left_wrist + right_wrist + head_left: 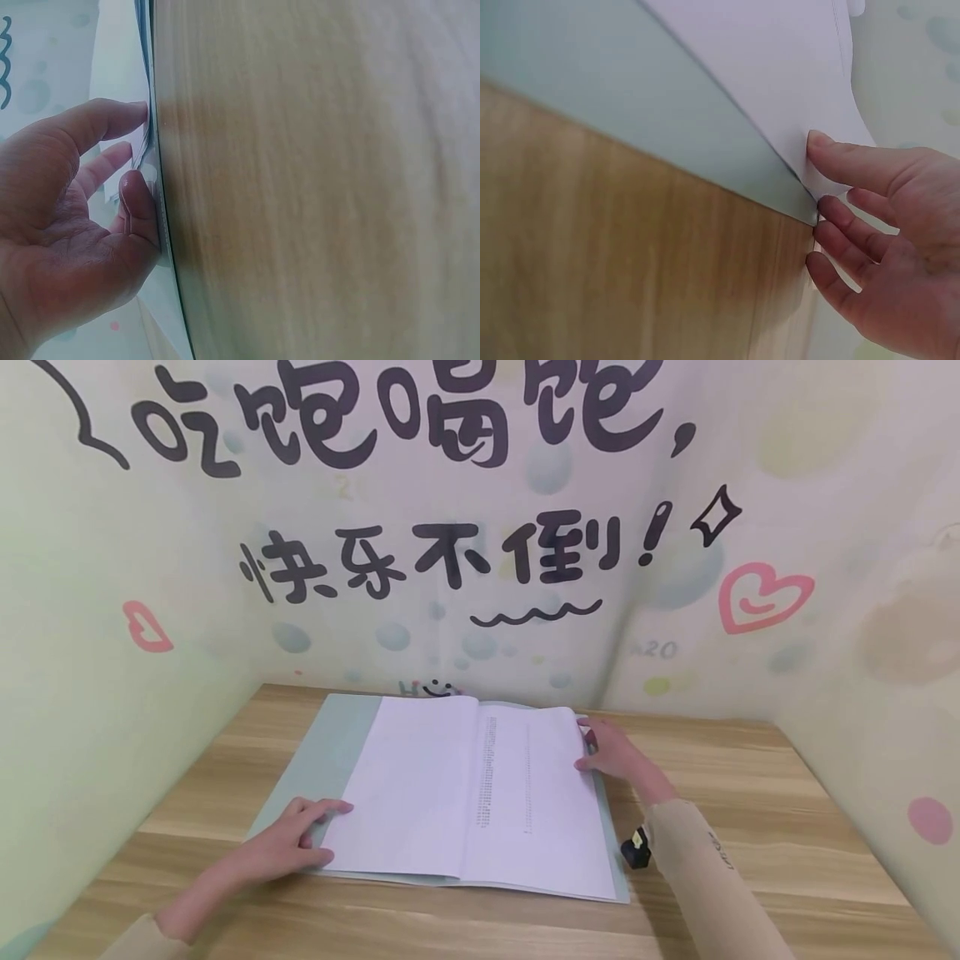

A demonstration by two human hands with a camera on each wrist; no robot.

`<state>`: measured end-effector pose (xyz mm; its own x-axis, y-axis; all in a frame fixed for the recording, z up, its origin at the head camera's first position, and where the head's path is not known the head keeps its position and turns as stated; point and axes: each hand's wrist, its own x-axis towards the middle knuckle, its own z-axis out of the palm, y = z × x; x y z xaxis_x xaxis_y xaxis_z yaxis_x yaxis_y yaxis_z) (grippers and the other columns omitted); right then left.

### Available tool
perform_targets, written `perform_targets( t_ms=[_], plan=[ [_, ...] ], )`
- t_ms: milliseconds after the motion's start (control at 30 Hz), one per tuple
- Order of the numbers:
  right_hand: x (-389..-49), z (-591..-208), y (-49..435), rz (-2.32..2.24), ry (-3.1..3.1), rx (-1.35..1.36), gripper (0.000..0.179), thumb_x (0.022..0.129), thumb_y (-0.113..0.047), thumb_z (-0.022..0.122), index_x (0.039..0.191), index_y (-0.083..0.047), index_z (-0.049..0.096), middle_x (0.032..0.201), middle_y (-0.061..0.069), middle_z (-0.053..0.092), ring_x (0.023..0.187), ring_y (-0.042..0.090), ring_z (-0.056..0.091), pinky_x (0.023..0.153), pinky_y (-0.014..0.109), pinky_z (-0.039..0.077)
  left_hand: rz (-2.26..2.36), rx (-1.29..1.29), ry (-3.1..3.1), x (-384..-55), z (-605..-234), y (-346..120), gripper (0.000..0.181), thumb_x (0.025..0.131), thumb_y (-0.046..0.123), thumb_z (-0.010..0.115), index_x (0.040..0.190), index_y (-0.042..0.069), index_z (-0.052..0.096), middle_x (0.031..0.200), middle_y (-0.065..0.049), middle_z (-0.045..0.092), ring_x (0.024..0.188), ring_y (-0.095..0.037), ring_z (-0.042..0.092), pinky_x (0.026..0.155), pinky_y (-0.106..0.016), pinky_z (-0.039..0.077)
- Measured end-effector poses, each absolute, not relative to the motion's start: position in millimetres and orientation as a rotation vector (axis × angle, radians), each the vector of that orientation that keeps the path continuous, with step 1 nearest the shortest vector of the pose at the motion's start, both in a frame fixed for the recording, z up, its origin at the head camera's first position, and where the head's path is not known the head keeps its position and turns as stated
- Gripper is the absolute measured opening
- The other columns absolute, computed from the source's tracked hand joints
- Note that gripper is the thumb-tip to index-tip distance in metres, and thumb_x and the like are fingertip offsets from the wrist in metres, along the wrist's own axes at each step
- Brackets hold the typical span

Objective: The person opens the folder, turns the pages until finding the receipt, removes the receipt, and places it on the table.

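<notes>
An open booklet of white pages in a pale blue-green cover [341,735] lies on the wooden table. Its left page [420,777] looks blank, while its right page [551,802] carries columns of small print. My left hand [288,839] rests at the left page's lower outer edge, fingers spread over page and cover; in the left wrist view, its thumb lies along the cover's edge. At the upper right corner, my right hand [615,750] pinches the page. The right wrist view shows the thumb on the paper [780,97] and fingertips around its corner, just above the cover [630,82].
The wooden table [750,810] extends around the booklet on every side. Behind it rises a pale printed backdrop [375,643] with large black characters, and side panels stand left and right. A small black device [636,850] sits by the right sleeve [697,868].
</notes>
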<state>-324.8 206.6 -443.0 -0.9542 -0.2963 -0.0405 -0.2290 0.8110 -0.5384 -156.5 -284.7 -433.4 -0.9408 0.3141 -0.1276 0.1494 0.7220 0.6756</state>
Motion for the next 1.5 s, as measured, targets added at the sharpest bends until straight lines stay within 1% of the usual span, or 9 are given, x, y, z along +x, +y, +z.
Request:
perform_targets(
  t_ms=[267,433,533,667,800,933,1167,1367,1500],
  plan=[
    [-321,-446,211,-0.951,2.84,-0.377,0.08,0.08,-0.012,0.081,0.145,0.004,0.038,0.117,0.025,0.061,0.103,0.034,0.06,0.093,0.048,0.052,1.023,0.378,2.695,-157,-437,-284,0.061,0.082,0.018,0.075,0.137,0.014,0.051,0.107,-0.013,0.039,0.073,-0.007,0.038,0.065,-0.02,0.035],
    [-317,-442,210,-1.008,2.81,-0.313,0.083,0.082,-0.014,0.08,0.148,-0.001,0.033,0.119,0.024,0.06,0.102,0.03,0.061,0.088,0.043,0.055,1.028,0.366,2.691,-156,-437,-284,0.061,0.082,0.018,0.075,0.137,0.015,0.051,0.108,-0.014,0.038,0.072,-0.007,0.038,0.064,-0.02,0.035],
    [-314,-440,210,-1.028,2.814,-0.308,0.074,0.083,-0.015,0.079,0.144,-0.004,0.039,0.118,0.021,0.059,0.101,0.029,0.059,0.087,0.04,0.054,1.023,0.347,2.684,-156,-437,-285,0.061,0.082,0.018,0.075,0.138,0.016,0.051,0.109,-0.013,0.038,0.073,-0.008,0.038,0.064,-0.02,0.035],
    [-313,-441,212,-1.059,2.837,-0.344,0.058,0.083,-0.014,0.079,0.132,-0.005,0.052,0.116,0.019,0.059,0.099,0.029,0.057,0.085,0.037,0.054,1.016,0.332,2.679,-156,-437,-285,0.062,0.082,0.018,0.075,0.139,0.016,0.05,0.109,-0.013,0.038,0.074,-0.009,0.038,0.064,-0.02,0.034],
    [-315,-442,216,-1.106,2.832,-0.363,0.048,0.082,-0.013,0.079,0.125,-0.006,0.058,0.115,0.016,0.06,0.1,0.028,0.058,0.084,0.035,0.054,1.023,0.335,2.675,-156,-436,-284,0.062,0.082,0.018,0.075,0.139,0.016,0.05,0.109,-0.013,0.038,0.074,-0.01,0.038,0.064,-0.021,0.035],
    [-317,-442,219,-1.161,2.804,-0.356,0.046,0.083,-0.013,0.079,0.125,-0.007,0.061,0.117,0.016,0.062,0.102,0.028,0.059,0.084,0.034,0.054,1.029,0.341,2.673,-157,-435,-285,0.062,0.083,0.018,0.075,0.139,0.015,0.05,0.11,-0.014,0.038,0.075,-0.01,0.039,0.065,-0.021,0.035],
    [-322,-437,219,-1.181,2.796,-0.445,0.044,0.084,-0.014,0.078,0.124,-0.006,0.062,0.118,0.017,0.064,0.103,0.029,0.062,0.087,0.038,0.055,1.018,0.349,2.685,-157,-436,-287,0.061,0.083,0.018,0.075,0.139,0.016,0.05,0.111,-0.015,0.038,0.074,-0.009,0.039,0.064,-0.02,0.035],
    [-323,-429,223,-1.174,2.784,-0.53,0.042,0.084,-0.011,0.077,0.123,-0.003,0.063,0.114,0.017,0.065,0.098,0.026,0.062,0.081,0.029,0.053,1.027,0.35,2.671,-157,-435,-286,0.062,0.083,0.018,0.075,0.139,0.015,0.05,0.111,-0.015,0.037,0.074,-0.01,0.039,0.064,-0.02,0.035],
    [-322,-422,225,-1.161,2.78,-0.554,0.043,0.085,-0.011,0.076,0.124,-0.002,0.062,0.112,0.018,0.066,0.098,0.025,0.062,0.079,0.026,0.052,1.032,0.352,2.666,-157,-434,-286,0.062,0.083,0.018,0.074,0.14,0.015,0.049,0.111,-0.015,0.037,0.074,-0.01,0.039,0.065,-0.02,0.035]
  ],
)
